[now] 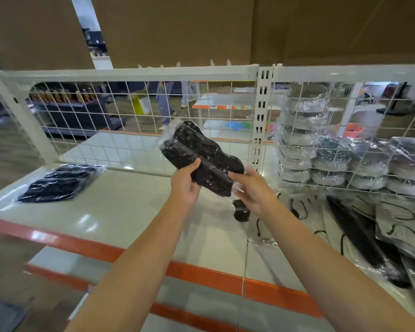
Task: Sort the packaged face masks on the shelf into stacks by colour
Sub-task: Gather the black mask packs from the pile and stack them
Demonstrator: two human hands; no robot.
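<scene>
A black face mask pack (pixel 199 154) in clear plastic is held up above the white shelf (pixel 120 212). My left hand (pixel 186 183) grips its lower left edge and my right hand (pixel 252 188) pinches its lower right corner. A stack of black mask packs (pixel 58 182) lies at the shelf's far left. A loose heap of black and grey mask packs (pixel 369 231) covers the shelf to the right. Another small black pack (pixel 241 209) lies under my right hand.
A white wire grid (pixel 130 130) backs the shelf, with an upright post (pixel 261 116) in the middle. Behind the grid at right stand stacks of wrapped round items (pixel 331 161). The shelf's front edge has an orange strip (pixel 201 271). People stand in the aisle beyond.
</scene>
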